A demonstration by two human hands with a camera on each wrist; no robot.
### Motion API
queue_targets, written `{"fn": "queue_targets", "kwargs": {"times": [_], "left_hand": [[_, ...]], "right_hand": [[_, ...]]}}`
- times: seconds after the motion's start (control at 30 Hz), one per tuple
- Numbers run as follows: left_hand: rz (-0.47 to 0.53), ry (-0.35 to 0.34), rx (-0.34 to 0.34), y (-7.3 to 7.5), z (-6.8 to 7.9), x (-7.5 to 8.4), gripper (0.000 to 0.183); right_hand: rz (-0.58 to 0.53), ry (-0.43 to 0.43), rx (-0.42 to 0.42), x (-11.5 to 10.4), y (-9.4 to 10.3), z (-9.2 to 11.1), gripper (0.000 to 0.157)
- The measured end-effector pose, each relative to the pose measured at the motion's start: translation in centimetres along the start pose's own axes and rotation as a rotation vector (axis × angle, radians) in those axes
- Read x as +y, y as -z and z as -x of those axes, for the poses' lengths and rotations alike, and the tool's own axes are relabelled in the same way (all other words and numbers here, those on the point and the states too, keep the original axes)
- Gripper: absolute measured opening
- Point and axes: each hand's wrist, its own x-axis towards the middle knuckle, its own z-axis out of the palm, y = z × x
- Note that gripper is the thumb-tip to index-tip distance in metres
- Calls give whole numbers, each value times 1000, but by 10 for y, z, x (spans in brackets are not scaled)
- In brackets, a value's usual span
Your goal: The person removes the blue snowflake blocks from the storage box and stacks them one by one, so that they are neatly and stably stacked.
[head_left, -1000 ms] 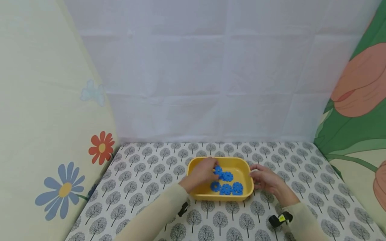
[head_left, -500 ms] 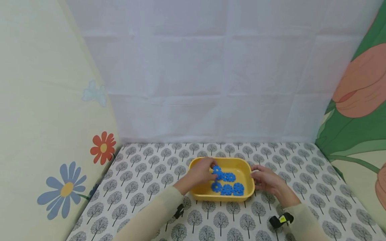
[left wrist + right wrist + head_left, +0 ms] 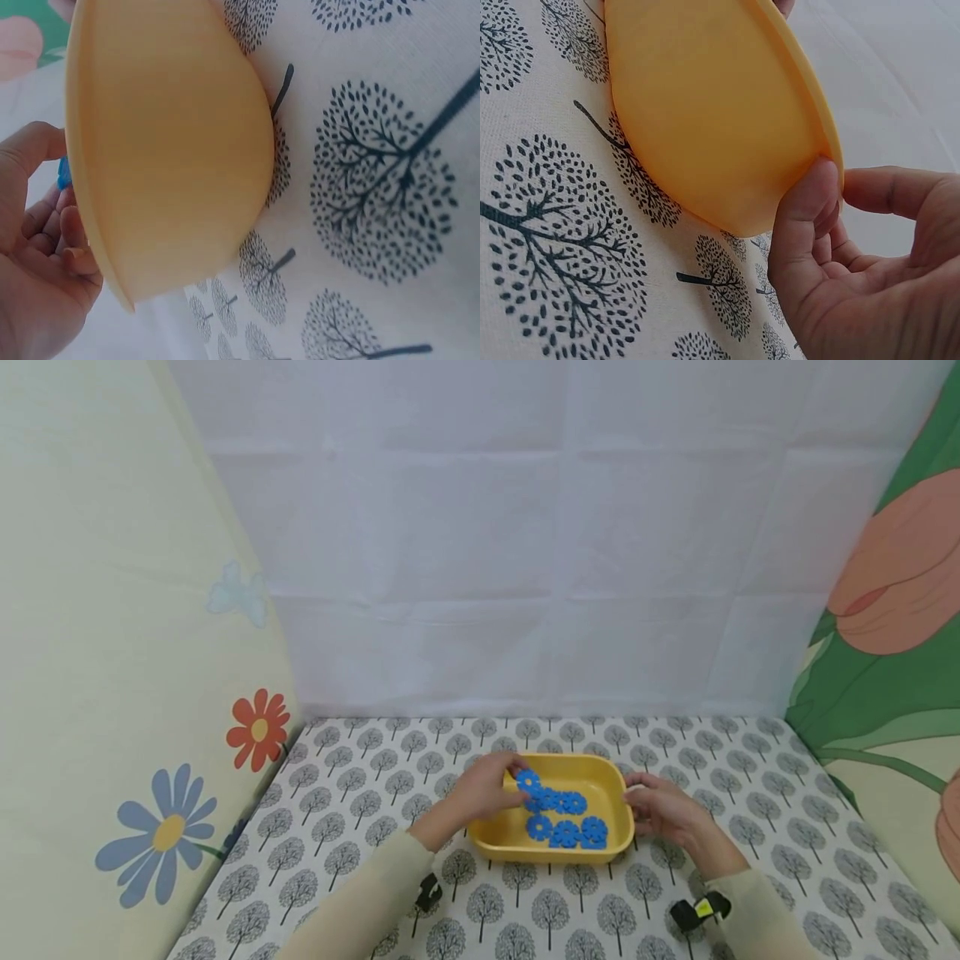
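Head view: hands [image 3: 663, 808] grip yellow tray [image 3: 551, 855] and blue disc [image 3: 528, 773].

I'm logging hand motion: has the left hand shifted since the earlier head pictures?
Yes. In the head view, the left hand has moved left across the yellow tray, closer to the printed red flower.

No text, label or number can be read.
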Motion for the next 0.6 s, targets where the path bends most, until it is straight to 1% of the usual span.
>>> {"fn": "queue_targets", "kwargs": {"times": [0.1, 0.23, 0.43, 0.57, 0.6], "left_hand": [[17, -26, 9, 5, 3, -4, 41], [61, -50, 38, 9, 7, -12, 39], [126, -32, 92, 16, 13, -24, 37], [154, -6, 108, 21, 17, -33, 38], [161, -10, 111, 23, 18, -36, 38]], "right_hand": [[-4, -1, -4, 0, 0, 0, 21], [-5, -1, -10, 0, 0, 1, 20], [-3, -4, -10, 0, 0, 0, 20], [-9, -7, -5, 0, 0, 0, 20], [-10, -7, -3, 0, 0, -1, 20]]}}
